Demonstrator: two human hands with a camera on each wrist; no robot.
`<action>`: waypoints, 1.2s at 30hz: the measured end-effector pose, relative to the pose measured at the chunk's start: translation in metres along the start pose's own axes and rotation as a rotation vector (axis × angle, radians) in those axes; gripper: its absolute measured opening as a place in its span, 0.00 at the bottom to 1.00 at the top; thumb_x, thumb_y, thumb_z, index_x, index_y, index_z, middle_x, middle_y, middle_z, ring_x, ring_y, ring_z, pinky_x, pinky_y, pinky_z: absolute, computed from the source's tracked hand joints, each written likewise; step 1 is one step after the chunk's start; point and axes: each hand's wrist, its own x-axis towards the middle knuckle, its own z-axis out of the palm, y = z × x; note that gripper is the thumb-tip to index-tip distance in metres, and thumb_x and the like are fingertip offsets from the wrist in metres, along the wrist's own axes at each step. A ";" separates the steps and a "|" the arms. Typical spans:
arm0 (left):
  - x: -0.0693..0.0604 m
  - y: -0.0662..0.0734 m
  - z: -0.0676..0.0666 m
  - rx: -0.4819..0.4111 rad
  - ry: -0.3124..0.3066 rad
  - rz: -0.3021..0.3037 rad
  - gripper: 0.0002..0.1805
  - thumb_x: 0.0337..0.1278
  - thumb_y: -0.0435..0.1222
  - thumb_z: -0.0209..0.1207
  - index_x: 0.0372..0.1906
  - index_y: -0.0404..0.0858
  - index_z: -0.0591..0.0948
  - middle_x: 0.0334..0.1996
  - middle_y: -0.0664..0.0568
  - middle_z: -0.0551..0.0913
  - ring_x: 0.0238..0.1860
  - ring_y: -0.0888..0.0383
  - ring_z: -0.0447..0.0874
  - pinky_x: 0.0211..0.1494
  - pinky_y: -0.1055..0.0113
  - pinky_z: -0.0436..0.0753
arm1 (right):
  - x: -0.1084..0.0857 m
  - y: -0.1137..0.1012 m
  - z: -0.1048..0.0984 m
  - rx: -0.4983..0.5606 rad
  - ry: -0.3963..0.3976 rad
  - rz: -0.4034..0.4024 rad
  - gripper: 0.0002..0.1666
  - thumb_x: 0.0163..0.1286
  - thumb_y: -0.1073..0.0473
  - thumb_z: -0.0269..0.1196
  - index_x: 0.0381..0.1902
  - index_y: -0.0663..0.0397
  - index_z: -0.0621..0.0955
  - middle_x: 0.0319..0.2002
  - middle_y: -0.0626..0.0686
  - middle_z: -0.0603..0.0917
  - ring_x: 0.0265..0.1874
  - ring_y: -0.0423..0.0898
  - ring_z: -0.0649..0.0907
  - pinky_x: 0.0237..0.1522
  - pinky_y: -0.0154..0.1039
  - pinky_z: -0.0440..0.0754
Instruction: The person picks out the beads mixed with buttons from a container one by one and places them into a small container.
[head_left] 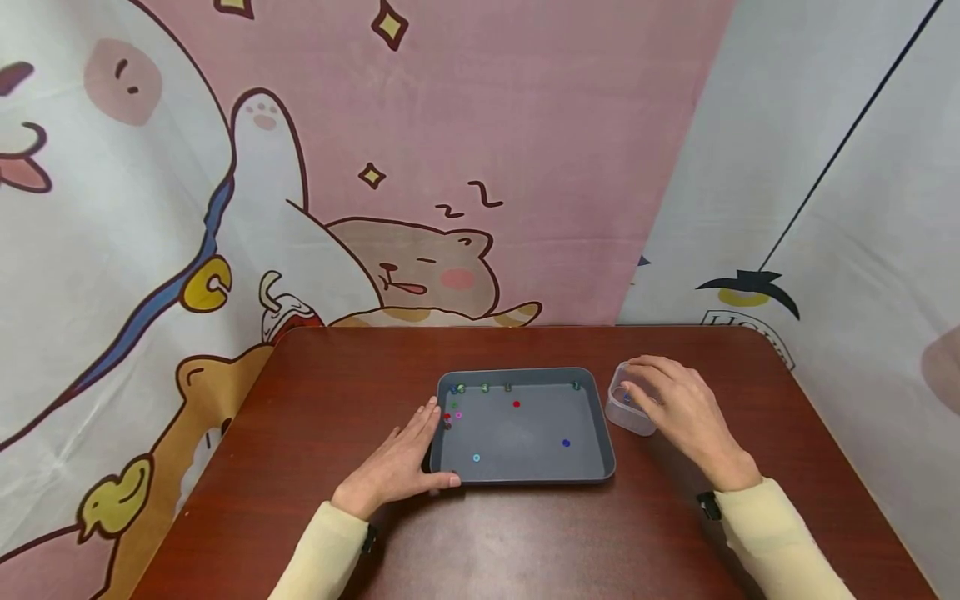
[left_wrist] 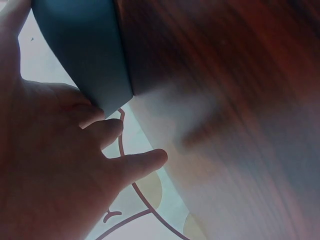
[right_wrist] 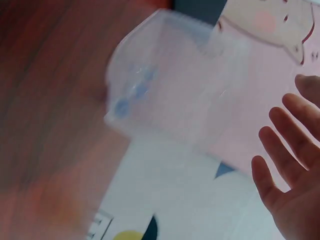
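Note:
My left hand [head_left: 397, 462] rests against the left edge of a grey tray [head_left: 525, 474], thumb along its front-left corner. Small coloured beads lie in the tray: a red one [head_left: 517, 404], a dark blue one [head_left: 566, 443], a light blue ring [head_left: 476, 457], and several along the left and back sides. My right hand [head_left: 686, 408] is over a clear plastic box [head_left: 633, 420] at the tray's right, fingers spread and slightly bent, no bead visible in them. In the right wrist view, blue beads [right_wrist: 141, 91] show inside the box [right_wrist: 185, 90], with the right hand [right_wrist: 295, 165] beside its opening.
The brown wooden table [head_left: 525, 542] extends around the tray and box. Behind it hangs a pink and white cloth [head_left: 562, 167] with cartoon animals, which continues down the left and right sides.

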 end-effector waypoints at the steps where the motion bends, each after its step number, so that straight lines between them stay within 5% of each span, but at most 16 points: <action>1: 0.000 0.000 0.000 0.000 0.001 0.000 0.65 0.54 0.70 0.65 0.84 0.36 0.51 0.85 0.49 0.43 0.83 0.48 0.44 0.76 0.34 0.55 | 0.002 -0.005 0.001 0.001 0.006 -0.022 0.18 0.59 0.63 0.78 0.48 0.58 0.89 0.51 0.57 0.86 0.50 0.56 0.84 0.50 0.60 0.78; 9: 0.000 0.000 0.000 -0.006 0.007 0.007 0.65 0.54 0.69 0.65 0.84 0.36 0.50 0.85 0.49 0.42 0.83 0.49 0.44 0.76 0.34 0.55 | 0.019 -0.035 0.011 0.006 -0.012 -0.153 0.19 0.64 0.57 0.75 0.52 0.56 0.88 0.53 0.55 0.87 0.51 0.53 0.85 0.50 0.58 0.80; 15: 0.000 0.000 -0.001 -0.008 0.011 0.011 0.65 0.54 0.69 0.65 0.84 0.35 0.50 0.85 0.49 0.42 0.83 0.48 0.44 0.76 0.34 0.55 | 0.035 -0.053 0.019 0.036 -0.099 -0.184 0.20 0.69 0.52 0.72 0.55 0.55 0.87 0.56 0.53 0.87 0.55 0.53 0.85 0.54 0.59 0.81; 24: 0.000 0.002 -0.001 -0.006 0.003 0.005 0.65 0.54 0.69 0.65 0.83 0.35 0.51 0.85 0.48 0.43 0.83 0.47 0.44 0.76 0.34 0.55 | 0.052 -0.063 0.042 0.048 -0.186 -0.290 0.18 0.68 0.55 0.73 0.54 0.56 0.88 0.53 0.53 0.88 0.52 0.51 0.87 0.52 0.55 0.83; 36: -0.001 0.002 -0.001 -0.018 0.003 0.003 0.65 0.54 0.69 0.66 0.83 0.35 0.51 0.85 0.48 0.42 0.83 0.47 0.44 0.76 0.34 0.55 | 0.052 -0.052 0.065 0.028 -0.354 -0.197 0.19 0.72 0.54 0.70 0.57 0.55 0.87 0.57 0.54 0.87 0.55 0.53 0.86 0.56 0.57 0.82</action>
